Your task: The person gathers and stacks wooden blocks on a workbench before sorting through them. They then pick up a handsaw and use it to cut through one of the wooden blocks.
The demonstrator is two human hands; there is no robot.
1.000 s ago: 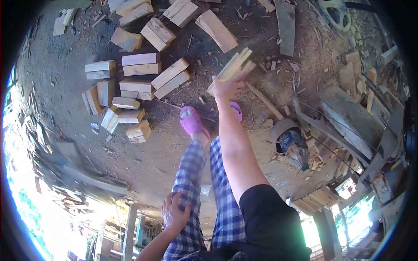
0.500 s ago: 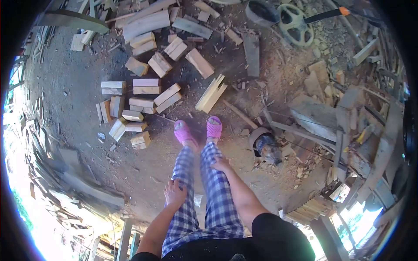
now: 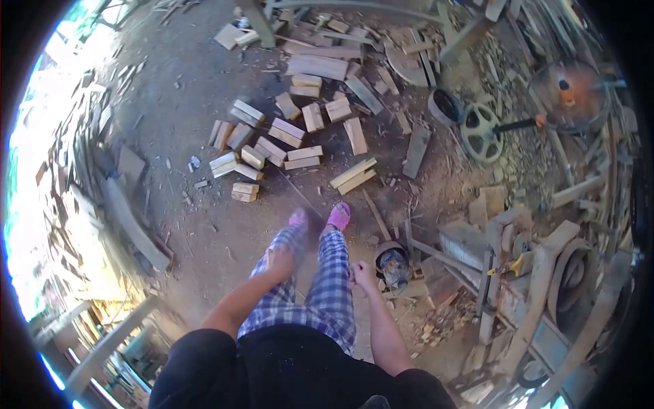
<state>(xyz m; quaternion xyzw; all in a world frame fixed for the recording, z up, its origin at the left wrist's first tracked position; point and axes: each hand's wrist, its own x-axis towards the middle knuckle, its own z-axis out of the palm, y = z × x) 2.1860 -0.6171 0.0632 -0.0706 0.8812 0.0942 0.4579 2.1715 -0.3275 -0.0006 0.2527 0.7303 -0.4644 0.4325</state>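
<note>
Hanging beside the checked trousers (image 3: 330,266), the right hand (image 3: 364,275) is loosely curled.

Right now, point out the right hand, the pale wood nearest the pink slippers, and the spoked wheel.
Right hand (image 3: 364,275), head view: middle of the hand.
Pale wood (image 3: 357,180), head view: slipper-side strip.
Spoked wheel (image 3: 481,132), head view: hub.
</note>
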